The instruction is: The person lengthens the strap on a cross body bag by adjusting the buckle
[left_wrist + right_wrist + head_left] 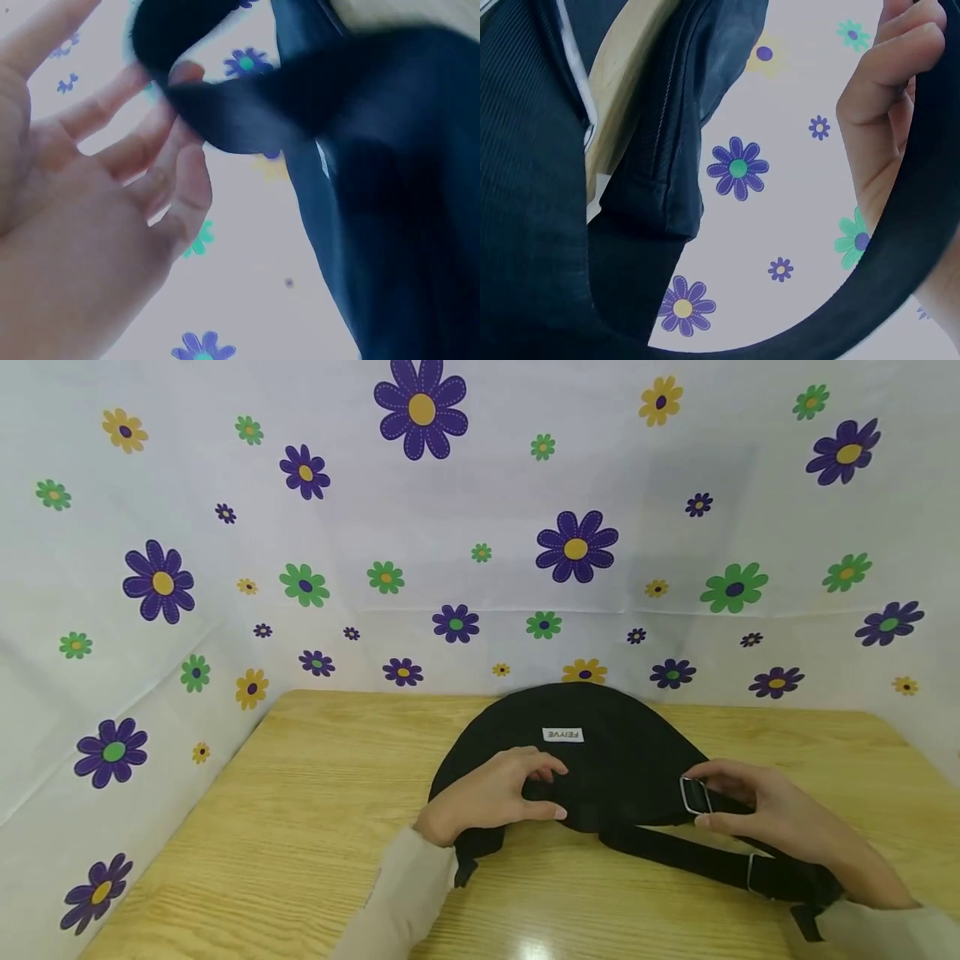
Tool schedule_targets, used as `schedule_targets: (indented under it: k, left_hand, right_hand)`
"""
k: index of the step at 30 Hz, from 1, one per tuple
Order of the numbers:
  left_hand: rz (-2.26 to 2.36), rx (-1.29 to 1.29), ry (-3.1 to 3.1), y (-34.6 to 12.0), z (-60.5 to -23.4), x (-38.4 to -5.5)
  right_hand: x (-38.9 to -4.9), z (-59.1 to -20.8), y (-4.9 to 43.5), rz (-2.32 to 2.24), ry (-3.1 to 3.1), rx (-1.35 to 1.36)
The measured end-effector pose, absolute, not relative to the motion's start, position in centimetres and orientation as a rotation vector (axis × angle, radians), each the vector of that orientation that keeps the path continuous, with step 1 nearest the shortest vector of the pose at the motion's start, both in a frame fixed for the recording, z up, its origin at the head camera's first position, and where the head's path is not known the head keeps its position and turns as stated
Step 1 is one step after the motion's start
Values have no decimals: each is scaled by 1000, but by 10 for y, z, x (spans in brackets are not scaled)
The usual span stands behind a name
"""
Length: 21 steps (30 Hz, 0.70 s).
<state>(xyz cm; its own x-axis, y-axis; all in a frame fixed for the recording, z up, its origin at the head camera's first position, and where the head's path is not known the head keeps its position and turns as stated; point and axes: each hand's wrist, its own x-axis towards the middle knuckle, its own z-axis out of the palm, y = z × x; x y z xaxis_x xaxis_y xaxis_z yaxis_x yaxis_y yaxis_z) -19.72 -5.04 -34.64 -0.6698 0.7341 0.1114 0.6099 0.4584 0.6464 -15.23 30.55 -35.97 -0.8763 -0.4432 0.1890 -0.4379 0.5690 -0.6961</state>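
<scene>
A black waist bag (607, 752) with a small white label (562, 735) lies on the table, its curved edge toward the back. My left hand (498, 793) is over the bag's left front part, thumb and fingers apart. In the left wrist view, the fingers of that hand (112, 165) touch a dark strap loop (232, 120), blurred. On the right, my right hand (772, 810) pinches the black strap at its metal slide buckle (695, 796) between thumb and fingers. The right wrist view shows its curled fingers (885, 75) partly behind the strap (885, 277).
The light wooden table (300, 827) stands against a white cloth (480, 502) with purple, green and yellow flowers at the back and sides. A second stretch of strap (682, 852) with another metal buckle (752, 872) runs along the bag's front right.
</scene>
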Motion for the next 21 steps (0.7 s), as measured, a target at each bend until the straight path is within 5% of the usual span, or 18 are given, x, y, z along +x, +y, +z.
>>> schedule_targets:
  k: [21]
  left_hand:
    - [960,1398,2568,57,-353,-187]
  right_hand:
    - [-147,-357,282,-1428,2671,-1008]
